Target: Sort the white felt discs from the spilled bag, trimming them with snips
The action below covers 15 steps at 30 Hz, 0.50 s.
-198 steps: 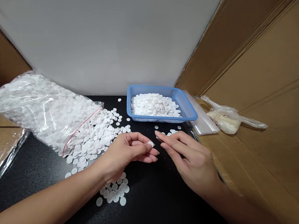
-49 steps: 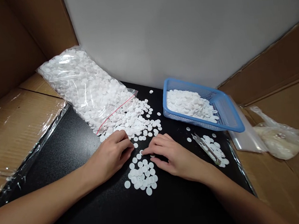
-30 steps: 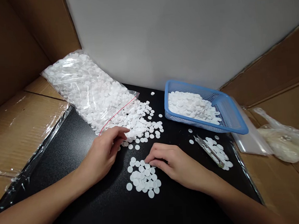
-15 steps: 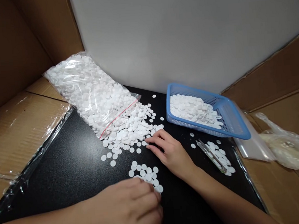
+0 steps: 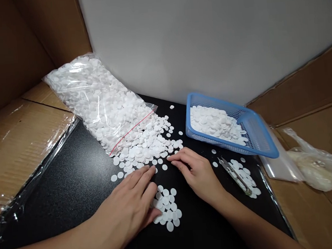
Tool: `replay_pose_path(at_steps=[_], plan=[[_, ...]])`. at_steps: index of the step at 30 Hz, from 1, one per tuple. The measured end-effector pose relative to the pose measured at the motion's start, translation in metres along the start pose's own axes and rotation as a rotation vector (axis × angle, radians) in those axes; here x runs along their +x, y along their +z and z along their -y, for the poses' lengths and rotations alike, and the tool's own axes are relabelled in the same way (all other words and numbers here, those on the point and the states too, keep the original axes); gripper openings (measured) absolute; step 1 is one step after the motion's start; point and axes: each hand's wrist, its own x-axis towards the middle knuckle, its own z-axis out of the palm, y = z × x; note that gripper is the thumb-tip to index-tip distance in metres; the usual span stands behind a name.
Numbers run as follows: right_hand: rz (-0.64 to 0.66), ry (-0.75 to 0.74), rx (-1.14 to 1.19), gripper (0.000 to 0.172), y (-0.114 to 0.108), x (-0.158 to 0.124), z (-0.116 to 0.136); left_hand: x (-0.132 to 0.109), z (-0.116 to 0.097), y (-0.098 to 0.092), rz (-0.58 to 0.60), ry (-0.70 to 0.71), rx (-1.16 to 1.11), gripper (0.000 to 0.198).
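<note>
My left hand point(image 5: 134, 203) reaches over the black tabletop with fingers stretched out flat, the fingertips at the near edge of a heap of small white round discs point(image 5: 142, 151). Its thumb lies beside a smaller group of discs point(image 5: 168, 208) nearer to me. At the right of the heap, my right hand point(image 5: 197, 172) has thumb and forefinger drawn together on a white disc point(image 5: 169, 158) at its edge. The heap spreads from the mouth of a clear zip bag point(image 5: 95, 99) full of the same discs, its red seal line facing me.
A blue plastic basket point(image 5: 263, 132) partly filled with discs stands at the back right. Metal tweezers or snips point(image 5: 236, 176) lie on more discs point(image 5: 246, 172). Clear bags point(image 5: 315, 166) rest on the cardboard point(image 5: 310, 209) at right. A pale wall point(image 5: 205, 40) rises behind.
My left hand has moved forward from over the small group to the heap, its fingers straightening, uncovering more discs. The right hand has shifted slightly right, its fingertips closing together.
</note>
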Motion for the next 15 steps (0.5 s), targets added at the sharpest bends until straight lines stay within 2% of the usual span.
replay_pose_path(at_steps=[5, 9, 10, 13, 15], plan=[[0.063, -0.035, 0.031, 0.015, -0.001, -0.003, 0.005, 0.002, -0.002, -0.007, 0.034, -0.038, -0.095, 0.022], [0.18, -0.043, 0.098, 0.015, -0.001, -0.003, 0.01, 0.007, -0.006, -0.02, 0.094, -0.043, -0.265, 0.005], [0.173, -0.042, 0.096, 0.014, -0.001, -0.003, 0.01, 0.008, -0.006, -0.024, 0.115, -0.047, -0.312, 0.001], [0.083, -0.061, 0.007, 0.012, 0.004, 0.001, 0.007, 0.01, -0.007, -0.031, 0.153, -0.056, -0.422, 0.008], [0.054, -0.089, -0.088, 0.015, 0.008, 0.002, 0.004, 0.012, -0.004, -0.03, 0.122, -0.045, -0.438, 0.01]])
